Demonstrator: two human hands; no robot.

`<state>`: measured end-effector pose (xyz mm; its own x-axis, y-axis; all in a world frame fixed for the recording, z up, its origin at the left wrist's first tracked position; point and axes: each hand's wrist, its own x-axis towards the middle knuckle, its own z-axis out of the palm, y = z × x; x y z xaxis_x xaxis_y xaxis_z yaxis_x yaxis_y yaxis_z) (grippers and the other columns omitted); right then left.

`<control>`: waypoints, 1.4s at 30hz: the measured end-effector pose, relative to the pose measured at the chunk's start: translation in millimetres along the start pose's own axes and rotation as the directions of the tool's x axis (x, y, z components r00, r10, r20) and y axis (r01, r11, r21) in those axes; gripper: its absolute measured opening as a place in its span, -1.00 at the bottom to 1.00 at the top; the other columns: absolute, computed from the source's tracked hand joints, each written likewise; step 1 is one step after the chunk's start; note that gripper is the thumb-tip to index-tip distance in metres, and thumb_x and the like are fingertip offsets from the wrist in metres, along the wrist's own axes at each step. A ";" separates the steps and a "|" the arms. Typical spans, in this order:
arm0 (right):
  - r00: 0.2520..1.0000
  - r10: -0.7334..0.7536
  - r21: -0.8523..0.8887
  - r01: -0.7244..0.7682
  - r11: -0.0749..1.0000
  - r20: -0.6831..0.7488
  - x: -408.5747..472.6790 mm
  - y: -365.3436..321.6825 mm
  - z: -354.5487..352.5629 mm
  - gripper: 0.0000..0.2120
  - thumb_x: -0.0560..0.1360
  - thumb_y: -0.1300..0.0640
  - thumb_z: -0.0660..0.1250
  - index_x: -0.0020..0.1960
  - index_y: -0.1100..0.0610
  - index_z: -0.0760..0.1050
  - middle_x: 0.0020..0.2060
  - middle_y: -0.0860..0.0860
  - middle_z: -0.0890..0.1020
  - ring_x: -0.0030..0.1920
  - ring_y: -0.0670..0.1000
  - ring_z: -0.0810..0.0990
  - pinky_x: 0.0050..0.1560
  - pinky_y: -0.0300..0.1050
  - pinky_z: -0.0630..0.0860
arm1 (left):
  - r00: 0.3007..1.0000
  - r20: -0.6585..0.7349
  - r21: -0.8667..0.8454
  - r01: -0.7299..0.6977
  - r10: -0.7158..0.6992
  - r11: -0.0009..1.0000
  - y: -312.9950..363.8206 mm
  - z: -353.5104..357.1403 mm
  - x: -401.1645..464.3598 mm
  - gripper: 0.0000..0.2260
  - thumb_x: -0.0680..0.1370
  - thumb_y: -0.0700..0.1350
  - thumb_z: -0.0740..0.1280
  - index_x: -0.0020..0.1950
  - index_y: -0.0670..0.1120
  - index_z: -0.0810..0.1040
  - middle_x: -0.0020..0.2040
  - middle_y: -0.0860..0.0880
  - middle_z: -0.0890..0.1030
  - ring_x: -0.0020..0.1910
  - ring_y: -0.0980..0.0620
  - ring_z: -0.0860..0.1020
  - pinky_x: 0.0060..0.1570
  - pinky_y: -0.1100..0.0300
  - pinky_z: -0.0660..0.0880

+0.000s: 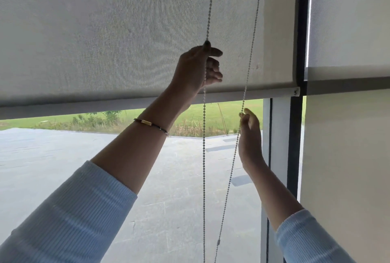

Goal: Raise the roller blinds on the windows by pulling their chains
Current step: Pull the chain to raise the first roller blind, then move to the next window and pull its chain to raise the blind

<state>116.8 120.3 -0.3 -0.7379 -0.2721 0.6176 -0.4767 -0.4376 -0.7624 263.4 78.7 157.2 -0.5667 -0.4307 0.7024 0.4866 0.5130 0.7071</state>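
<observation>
A grey mesh roller blind (pixel 105 30) covers the upper half of the window, its bottom bar (pixel 263 94) slanting across mid-frame. A beaded chain loop hangs in front of it as two strands. My left hand (pixel 198 68) is raised against the fabric and pinches the left strand (pixel 204 136) between thumb and fingers. Lower and to the right, my right hand (pixel 249 136) pinches the right strand (pixel 253 37) with its fingertips just below the bar. A small connector (pixel 218 242) sits on the right strand near the bottom.
A dark window frame post (pixel 300 20) stands right of the chains. Beyond it hangs a second blind (pixel 348 20), with a pale wall (pixel 346 157) below. Through the glass lie a paved terrace (pixel 63 167) and green grass (pixel 221 113).
</observation>
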 end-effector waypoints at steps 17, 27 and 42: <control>0.679 -0.632 -0.021 0.687 0.726 0.374 -25.8 -40.0 129.9 -0.52 0.67 0.03 0.09 0.53 0.20 0.26 0.53 0.09 0.34 0.58 0.07 0.20 0.55 -0.07 0.13 | 0.927 -0.180 0.984 0.170 0.328 0.059 -44.7 -140.8 -115.0 -0.40 0.68 0.00 0.13 0.64 -0.13 -0.04 0.67 -0.06 -0.12 0.64 -0.09 -0.17 0.60 -0.08 -0.11; 0.568 -0.653 0.225 0.644 0.732 0.501 -162.5 -100.2 281.8 -0.48 0.68 -0.01 0.08 0.58 0.18 0.16 0.57 0.10 0.26 0.61 0.07 0.12 0.58 0.05 0.12 | 0.870 -0.291 0.845 0.429 0.397 -0.321 51.2 -270.5 -250.0 -0.37 0.68 0.01 0.16 0.63 -0.21 -0.03 0.66 -0.15 -0.04 0.64 -0.17 -0.08 0.60 -0.02 -0.09; 0.523 -0.667 0.446 0.497 0.744 0.530 -416.2 -235.0 473.4 -0.45 0.67 0.01 0.10 0.59 0.18 0.12 0.59 0.12 0.21 0.62 0.08 0.07 0.59 0.11 0.10 | 0.826 -0.382 0.591 0.563 0.414 -0.578 217.1 -477.7 -463.8 -0.33 0.67 0.01 0.14 0.63 -0.20 -0.14 0.66 -0.15 -0.13 0.64 -0.11 -0.18 0.60 0.00 -0.14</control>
<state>762.1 -69.4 13.3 0.1857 -0.3048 0.9341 -0.5085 -0.8433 -0.1741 949.5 35.1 23.8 -0.0132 -0.4268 0.9042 -0.9931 -0.1000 -0.0617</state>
